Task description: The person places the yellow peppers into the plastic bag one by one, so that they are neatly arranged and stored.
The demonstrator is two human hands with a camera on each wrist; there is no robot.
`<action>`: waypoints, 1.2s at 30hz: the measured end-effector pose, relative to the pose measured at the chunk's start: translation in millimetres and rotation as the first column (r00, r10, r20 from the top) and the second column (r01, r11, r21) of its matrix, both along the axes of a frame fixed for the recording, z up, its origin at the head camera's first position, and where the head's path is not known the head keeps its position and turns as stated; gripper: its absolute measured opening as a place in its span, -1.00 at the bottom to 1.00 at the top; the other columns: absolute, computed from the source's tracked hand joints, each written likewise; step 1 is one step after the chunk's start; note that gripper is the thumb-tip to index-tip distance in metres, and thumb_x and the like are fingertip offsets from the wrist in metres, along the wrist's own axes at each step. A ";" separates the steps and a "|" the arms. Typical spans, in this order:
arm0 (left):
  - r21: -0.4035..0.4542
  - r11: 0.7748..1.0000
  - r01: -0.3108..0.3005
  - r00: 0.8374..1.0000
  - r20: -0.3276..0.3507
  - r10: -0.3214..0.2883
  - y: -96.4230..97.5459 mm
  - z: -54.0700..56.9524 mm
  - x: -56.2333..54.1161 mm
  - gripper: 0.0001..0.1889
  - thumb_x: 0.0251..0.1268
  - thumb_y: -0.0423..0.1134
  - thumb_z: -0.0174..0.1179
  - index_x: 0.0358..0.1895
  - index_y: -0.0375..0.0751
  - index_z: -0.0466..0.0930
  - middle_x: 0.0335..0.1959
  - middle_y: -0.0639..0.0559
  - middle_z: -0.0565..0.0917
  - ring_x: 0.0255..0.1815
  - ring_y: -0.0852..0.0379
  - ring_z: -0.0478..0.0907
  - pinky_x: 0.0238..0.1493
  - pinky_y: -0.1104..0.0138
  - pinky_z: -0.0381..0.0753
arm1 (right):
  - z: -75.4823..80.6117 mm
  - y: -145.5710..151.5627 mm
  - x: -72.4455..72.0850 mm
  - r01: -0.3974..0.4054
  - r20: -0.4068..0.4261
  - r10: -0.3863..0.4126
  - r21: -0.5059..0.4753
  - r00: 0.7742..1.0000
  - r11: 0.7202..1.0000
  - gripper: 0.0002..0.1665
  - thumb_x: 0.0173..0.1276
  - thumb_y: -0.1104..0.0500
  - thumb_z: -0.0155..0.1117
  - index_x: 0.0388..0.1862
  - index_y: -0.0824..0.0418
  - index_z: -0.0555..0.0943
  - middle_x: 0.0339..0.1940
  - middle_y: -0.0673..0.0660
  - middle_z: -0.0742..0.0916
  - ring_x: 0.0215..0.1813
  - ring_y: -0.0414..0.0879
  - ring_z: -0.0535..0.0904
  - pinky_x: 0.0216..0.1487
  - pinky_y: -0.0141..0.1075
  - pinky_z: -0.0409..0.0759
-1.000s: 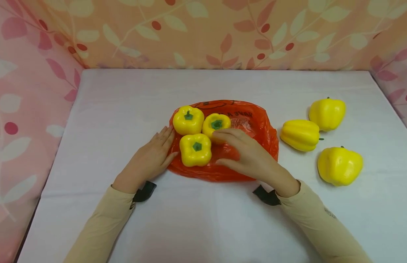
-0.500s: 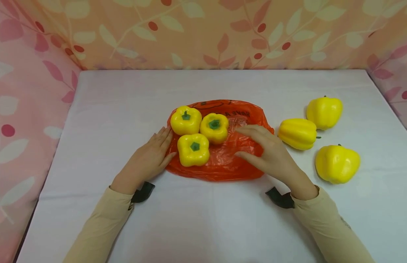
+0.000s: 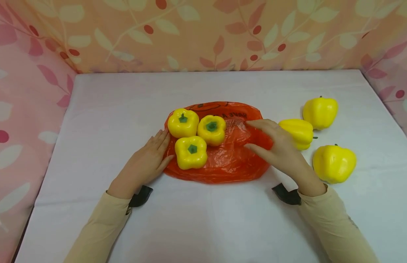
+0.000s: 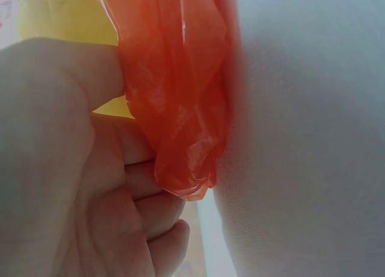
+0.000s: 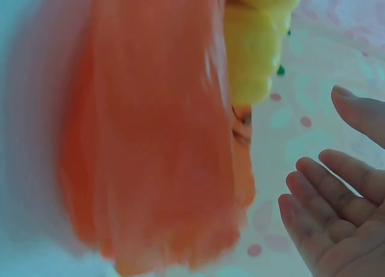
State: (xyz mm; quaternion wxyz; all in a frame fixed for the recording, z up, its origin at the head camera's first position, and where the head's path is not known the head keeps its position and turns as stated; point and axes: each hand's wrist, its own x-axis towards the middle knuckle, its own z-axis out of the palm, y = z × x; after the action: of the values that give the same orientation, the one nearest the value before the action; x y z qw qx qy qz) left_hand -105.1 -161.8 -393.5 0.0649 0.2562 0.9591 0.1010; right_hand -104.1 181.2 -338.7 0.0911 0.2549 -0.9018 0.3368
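Note:
Three yellow bell peppers point(image 3: 190, 152) stand stem up, close together, in the left part of a red plastic bag point(image 3: 229, 157) whose rim is spread wide. My left hand point(image 3: 145, 160) rests against the bag's left edge, fingers straight; in the left wrist view the bag's crumpled side point(image 4: 180, 108) lies right at the thumb and fingers. Over the bag's right edge hovers my right hand point(image 3: 282, 148), thumb and fingers spread apart, nothing between them. The right wrist view shows its fingers point(image 5: 319, 199) away from the bag.
Right of the bag lie more yellow bell peppers: one on its side point(image 3: 296, 132) partly behind my right hand, one farther back point(image 3: 320, 112) and one nearer point(image 3: 334, 163). A white cloth point(image 3: 203, 226) covers the table. Floral curtains point(image 3: 196, 33) enclose the back and sides.
My right hand has moved away from the peppers in the bag, rightward to the bag's right edge. The left hand stays at the left edge; the view has shifted slightly.

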 end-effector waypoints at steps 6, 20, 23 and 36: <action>0.004 1.000 0.005 1.000 -0.012 -0.005 -0.3 0.9 -0.1 -0.30 0.40 -0.07 0.03 0.40 -0.51 0.06 0.43 -0.33 0.12 0.46 -0.20 -0.01 0.39 -0.01 0.05 | 13.5 17.8 -3.9 0.123 -0.076 -0.121 0.026 0.990 0.992 -0.38 -0.03 0.37 0.51 0.09 0.38 0.55 0.04 0.24 0.64 0.02 0.11 0.54 0.09 -0.42 0.46; -0.002 1.000 0.004 1.000 -0.006 -0.004 -0.3 1.9 1.1 -0.30 0.40 -0.07 0.03 0.40 -0.51 0.06 0.43 -0.33 0.11 0.47 -0.20 -0.03 0.39 0.00 0.05 | 41.8 66.1 -13.2 0.357 0.069 -0.362 0.068 0.930 0.932 -0.39 0.19 0.16 0.40 0.23 0.26 0.50 0.12 0.28 0.60 0.10 0.27 0.50 0.00 -0.72 0.28; -0.001 1.000 0.005 1.000 -0.010 -0.005 0.0 2.1 1.4 -0.30 0.40 -0.07 0.03 0.39 -0.51 0.06 0.43 -0.33 0.11 0.46 -0.20 -0.02 0.39 0.00 0.06 | 46.6 77.0 -15.0 0.411 0.102 -0.422 0.111 0.901 0.905 -0.38 0.24 0.06 0.35 0.26 0.23 0.48 0.12 0.31 0.59 0.11 0.32 0.49 -0.03 -0.72 0.31; 0.002 1.000 0.008 1.000 -0.017 -0.008 0.5 2.1 1.7 -0.30 0.40 -0.07 0.04 0.39 -0.52 0.08 0.42 -0.33 0.13 0.46 -0.21 0.00 0.38 -0.01 0.06 | 46.5 114.8 -32.0 0.475 0.184 -0.526 0.259 0.831 0.841 -0.26 0.33 -0.10 0.20 0.34 0.32 0.36 0.21 0.40 0.50 0.14 0.38 0.42 0.12 0.19 0.38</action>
State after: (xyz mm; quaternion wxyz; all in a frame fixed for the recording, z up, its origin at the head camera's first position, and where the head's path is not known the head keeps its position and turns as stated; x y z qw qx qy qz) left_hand -103.4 -161.3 -391.4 0.0569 0.2611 0.9585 0.0995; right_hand -136.0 296.0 -292.2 0.0368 -0.0273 -0.9705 0.2365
